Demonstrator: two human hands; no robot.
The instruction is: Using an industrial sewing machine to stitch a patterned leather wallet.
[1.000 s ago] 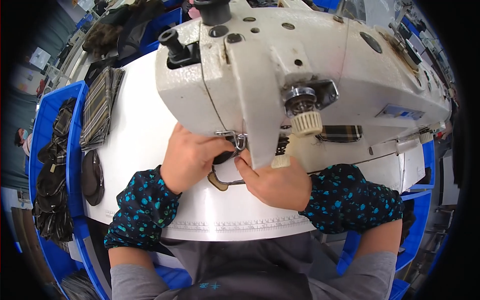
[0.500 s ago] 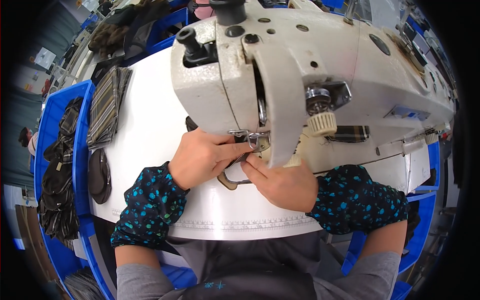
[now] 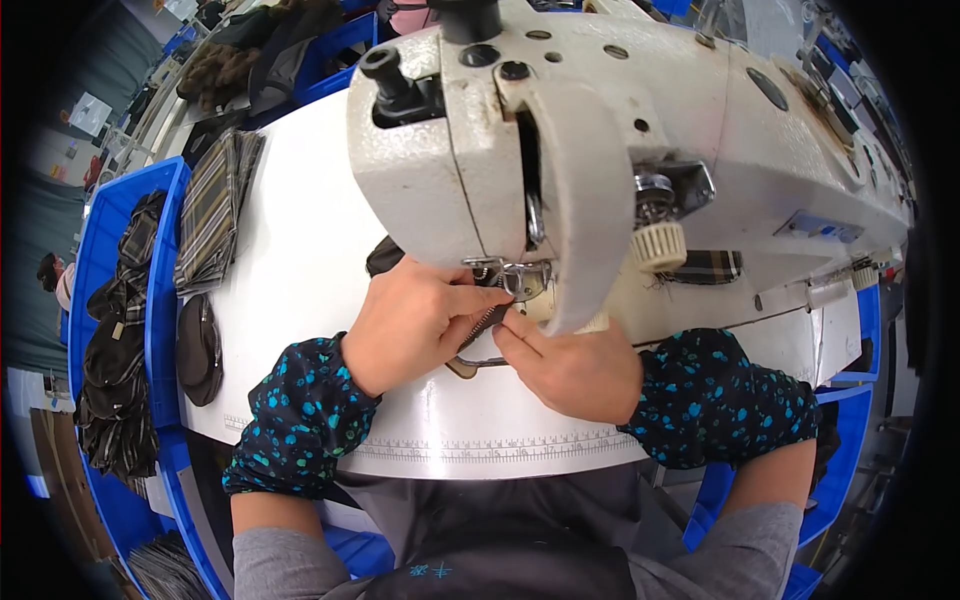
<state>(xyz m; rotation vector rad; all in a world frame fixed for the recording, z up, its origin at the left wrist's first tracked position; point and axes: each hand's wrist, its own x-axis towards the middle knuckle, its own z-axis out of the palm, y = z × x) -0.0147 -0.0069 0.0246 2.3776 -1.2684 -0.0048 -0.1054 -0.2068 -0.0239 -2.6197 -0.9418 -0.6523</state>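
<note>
A dark zipper strip (image 3: 487, 322), pinched between the left hand (image 3: 415, 322) and right hand (image 3: 572, 365), has been drawn closer beneath the sewing machine (image 3: 600, 150) presser foot, suggesting stitching underway.

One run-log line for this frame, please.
left hand: pinching dark zipper piece | right hand: fingertips on same piece | site: under sewing machine head | white table: striped fabric stack

Single head-worn fisheye view: looked steeply down, close over the sewing machine (image 3: 640, 150) and white tabletop (image 3: 300, 260); forearms entered from the lower edge.
</note>
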